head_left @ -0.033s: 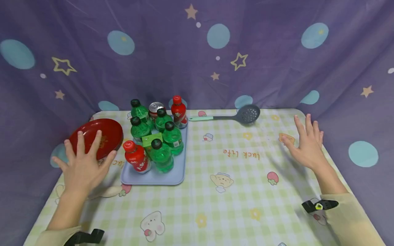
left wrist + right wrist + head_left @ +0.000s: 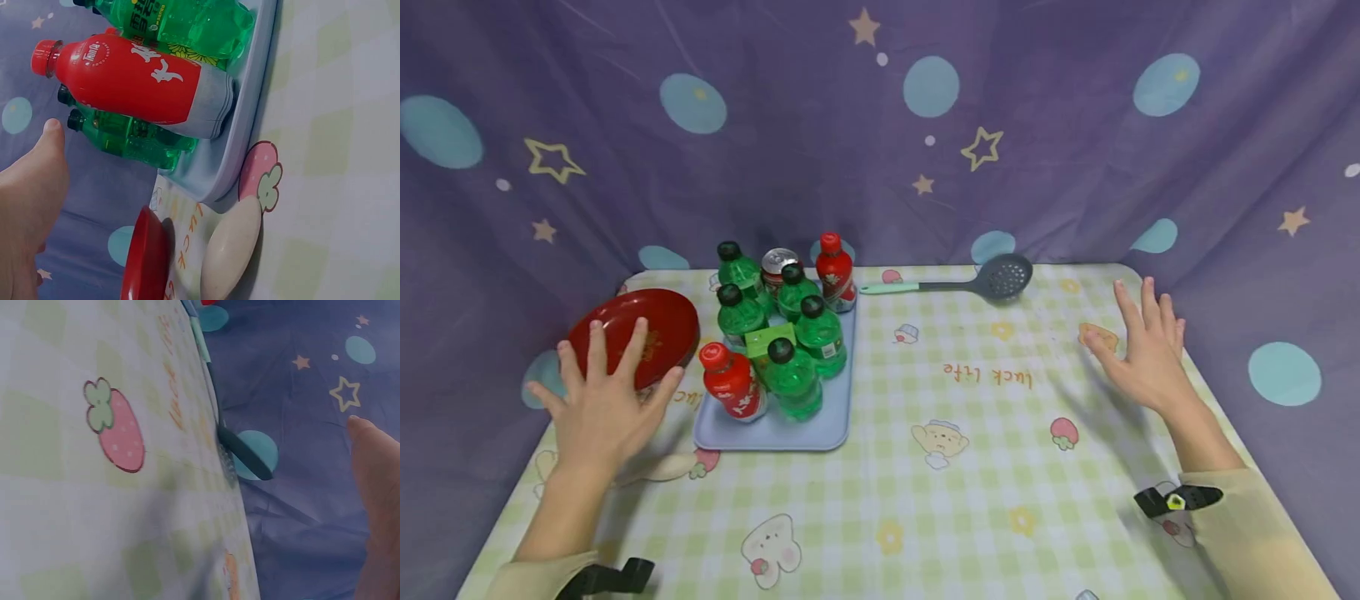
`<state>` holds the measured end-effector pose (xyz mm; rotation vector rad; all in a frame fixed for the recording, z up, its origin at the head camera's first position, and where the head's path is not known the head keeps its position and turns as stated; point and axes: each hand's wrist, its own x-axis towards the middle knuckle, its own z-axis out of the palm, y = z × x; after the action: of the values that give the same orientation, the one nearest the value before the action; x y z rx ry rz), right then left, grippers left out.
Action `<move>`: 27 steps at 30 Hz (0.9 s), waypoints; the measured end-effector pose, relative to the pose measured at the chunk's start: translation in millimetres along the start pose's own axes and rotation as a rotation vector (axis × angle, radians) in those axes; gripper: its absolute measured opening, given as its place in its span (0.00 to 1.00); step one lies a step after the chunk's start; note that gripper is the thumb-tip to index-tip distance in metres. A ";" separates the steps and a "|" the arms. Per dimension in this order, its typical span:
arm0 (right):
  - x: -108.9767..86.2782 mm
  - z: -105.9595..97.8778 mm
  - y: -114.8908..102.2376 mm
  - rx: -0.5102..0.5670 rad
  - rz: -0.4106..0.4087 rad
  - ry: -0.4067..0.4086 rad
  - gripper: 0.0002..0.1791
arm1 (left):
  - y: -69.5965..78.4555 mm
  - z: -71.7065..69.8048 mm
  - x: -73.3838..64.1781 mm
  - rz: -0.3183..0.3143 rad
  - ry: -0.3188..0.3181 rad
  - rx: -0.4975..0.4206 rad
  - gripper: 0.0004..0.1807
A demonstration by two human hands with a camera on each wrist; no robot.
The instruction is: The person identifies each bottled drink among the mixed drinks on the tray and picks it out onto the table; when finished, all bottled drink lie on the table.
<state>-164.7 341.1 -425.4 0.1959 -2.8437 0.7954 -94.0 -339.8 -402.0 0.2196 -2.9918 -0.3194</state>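
Observation:
My left hand (image 2: 598,408) hovers with fingers spread at the near edge of a red round plate (image 2: 673,333), overlapping it in the head view. Right of it stands a light blue tray (image 2: 722,437) crowded with drinks. Red-capped bottles (image 2: 730,383), several green bottles (image 2: 793,387), a can (image 2: 777,265) and a green box (image 2: 767,342) are on it. Beside the left wrist lies a smooth cream-coloured elongated thing (image 2: 231,250), partly hidden by the arm in the head view. My right hand (image 2: 1150,367) is raised over the table's right side, fingers extended, holding nothing.
A slotted spoon (image 2: 1003,277) with a mint handle lies along the table's back edge, right of the tray. A green checked cloth (image 2: 970,517) with printed figures covers the table. Purple curtains (image 2: 820,150) close in the back and both sides.

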 end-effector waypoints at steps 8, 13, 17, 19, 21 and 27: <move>7.8 6.9 -8.4 0.070 -0.068 -0.008 0.47 | 2.1 4.6 -6.5 0.027 0.042 -0.089 0.46; 16.1 11.1 -27.7 0.131 -0.111 -0.027 0.46 | 4.6 5.7 -14.4 0.003 0.046 -0.243 0.43; 23.9 14.1 -50.2 0.166 -0.133 -0.032 0.46 | 7.9 9.4 -20.6 0.017 0.086 -0.369 0.38; 27.7 17.7 -62.4 0.174 -0.159 -0.027 0.46 | 10.1 11.8 -23.3 0.011 0.086 -0.404 0.37; 32.2 22.2 -75.1 0.177 -0.191 -0.020 0.45 | 11.8 14.4 -25.7 0.009 0.070 -0.429 0.36; 47.8 39.4 -121.2 0.225 -0.294 -0.054 0.43 | 12.0 19.0 -31.2 -0.002 -0.022 -0.435 0.32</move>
<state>-195.5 213.9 -387.9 0.6580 -2.6766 1.0524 -67.6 -319.6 -421.2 0.1731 -2.8489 -0.9578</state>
